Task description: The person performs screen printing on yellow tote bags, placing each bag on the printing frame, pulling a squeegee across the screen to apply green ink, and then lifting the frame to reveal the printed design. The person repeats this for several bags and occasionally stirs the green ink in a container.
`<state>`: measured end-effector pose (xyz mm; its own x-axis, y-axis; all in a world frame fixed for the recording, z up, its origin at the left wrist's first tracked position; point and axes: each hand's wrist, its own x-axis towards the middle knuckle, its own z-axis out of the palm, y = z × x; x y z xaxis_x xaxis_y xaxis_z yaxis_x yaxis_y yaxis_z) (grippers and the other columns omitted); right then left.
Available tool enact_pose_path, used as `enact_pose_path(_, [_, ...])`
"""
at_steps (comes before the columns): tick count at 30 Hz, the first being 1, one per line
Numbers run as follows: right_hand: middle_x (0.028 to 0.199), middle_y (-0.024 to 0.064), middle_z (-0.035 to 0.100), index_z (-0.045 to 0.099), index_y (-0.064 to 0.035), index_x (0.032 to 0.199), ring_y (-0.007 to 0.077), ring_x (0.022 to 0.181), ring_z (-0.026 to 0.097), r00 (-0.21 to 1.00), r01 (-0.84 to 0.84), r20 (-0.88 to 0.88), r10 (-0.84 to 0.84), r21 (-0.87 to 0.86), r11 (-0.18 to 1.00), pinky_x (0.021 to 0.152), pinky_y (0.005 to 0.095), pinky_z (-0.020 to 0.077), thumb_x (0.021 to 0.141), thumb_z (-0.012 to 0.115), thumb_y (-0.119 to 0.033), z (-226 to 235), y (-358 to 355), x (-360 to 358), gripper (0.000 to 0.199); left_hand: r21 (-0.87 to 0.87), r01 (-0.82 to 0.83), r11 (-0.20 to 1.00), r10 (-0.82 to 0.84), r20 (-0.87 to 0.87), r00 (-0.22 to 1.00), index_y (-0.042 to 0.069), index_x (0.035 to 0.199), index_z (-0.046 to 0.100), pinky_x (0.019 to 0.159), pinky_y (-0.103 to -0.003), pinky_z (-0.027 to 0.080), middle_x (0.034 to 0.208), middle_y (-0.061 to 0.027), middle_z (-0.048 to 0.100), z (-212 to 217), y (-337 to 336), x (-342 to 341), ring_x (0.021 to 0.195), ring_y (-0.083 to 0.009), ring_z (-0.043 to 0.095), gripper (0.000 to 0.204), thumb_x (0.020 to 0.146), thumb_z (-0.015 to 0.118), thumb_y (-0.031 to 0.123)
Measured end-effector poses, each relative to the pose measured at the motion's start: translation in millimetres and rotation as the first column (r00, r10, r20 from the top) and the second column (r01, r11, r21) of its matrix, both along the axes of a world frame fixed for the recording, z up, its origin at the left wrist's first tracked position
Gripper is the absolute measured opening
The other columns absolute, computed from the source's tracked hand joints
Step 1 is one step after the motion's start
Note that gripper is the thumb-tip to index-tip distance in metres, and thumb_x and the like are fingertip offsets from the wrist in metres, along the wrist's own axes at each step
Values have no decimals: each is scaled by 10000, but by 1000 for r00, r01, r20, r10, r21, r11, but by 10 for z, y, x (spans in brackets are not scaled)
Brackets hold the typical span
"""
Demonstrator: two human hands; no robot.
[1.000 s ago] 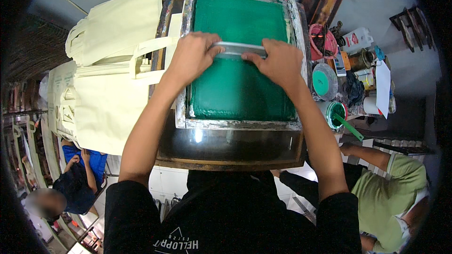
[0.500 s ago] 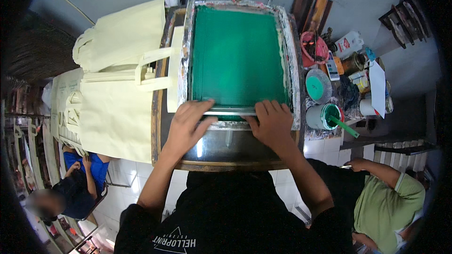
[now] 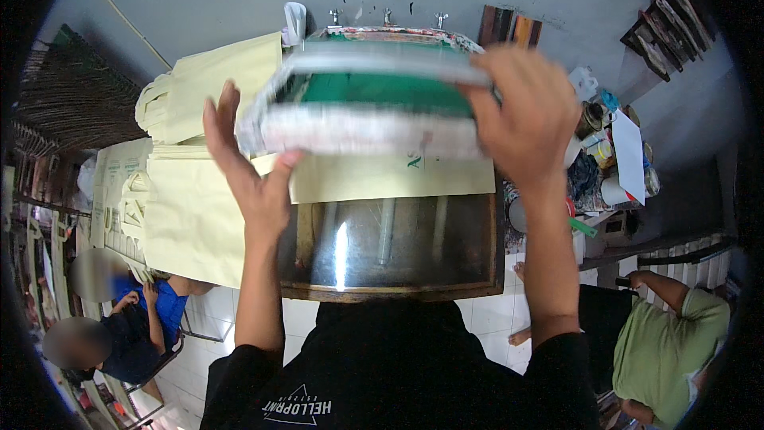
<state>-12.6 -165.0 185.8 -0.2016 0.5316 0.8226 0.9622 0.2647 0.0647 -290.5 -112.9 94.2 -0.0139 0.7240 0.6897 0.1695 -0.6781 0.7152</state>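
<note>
The screen printing frame [image 3: 366,131], white-edged and blurred by motion, is tilted with its near edge raised off the table. Green ink covers its mesh [image 3: 382,89]. A pale, smeared bar [image 3: 382,61], apparently the squeegee, lies across it. My right hand [image 3: 529,115] is closed around the frame's right near corner, by the bar's end. At the left corner, my left hand [image 3: 255,171] has its fingers spread and thumb apart, close to or touching the frame. Below lies a pale yellow fabric bag [image 3: 358,181] with a small green print showing; the frame hides the rest.
The glass-topped table [image 3: 469,243] has a wooden rim. Stacked pale yellow bags [image 3: 195,215] lie on the left. Jars, a white sheet [image 3: 630,155] and a green-handled tool [image 3: 583,227] crowd the right side. Other people sit at lower left, and one in green [image 3: 672,342] at lower right.
The frame's near edge has risen from flat to tilted, uncovering the bag. Both hands have left the squeegee's middle and moved up and apart to the frame's sides.
</note>
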Motion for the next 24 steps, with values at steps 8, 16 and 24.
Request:
enact_pose_path(8, [840, 212, 709, 729, -16, 918, 412, 825, 672, 975, 116, -161, -154, -222, 968, 776, 470, 527, 883, 684, -353, 1220, 729, -4, 342, -215, -485, 848, 45, -881, 470, -10, 1399, 498, 1123, -535, 274, 1319, -228, 587, -957, 575, -457, 1301, -393, 475, 743, 825, 776, 373])
enact_pose_path(16, [954, 209, 736, 743, -14, 1030, 382, 899, 698, 971, 201, -108, -213, -113, 973, 805, 454, 531, 840, 726, -388, 1492, 1353, 331, 420, -730, -233, 643, -313, -528, 790, -31, 1199, 654, 1036, -431, 399, 1102, -175, 716, -844, 836, -786, 1047, -288, 649, 532, 815, 786, 312])
enact_pose_path(24, [971, 219, 743, 734, 22, 1083, 323, 892, 708, 965, 181, -154, -212, -196, 964, 828, 406, 531, 814, 764, -374, 1689, 1619, 591, 480, -527, -671, 521, -12, -791, 612, -45, 1234, 619, 950, -405, 492, 1206, -186, 680, -378, 594, -3656, 1088, -306, 649, 553, 841, 726, 329])
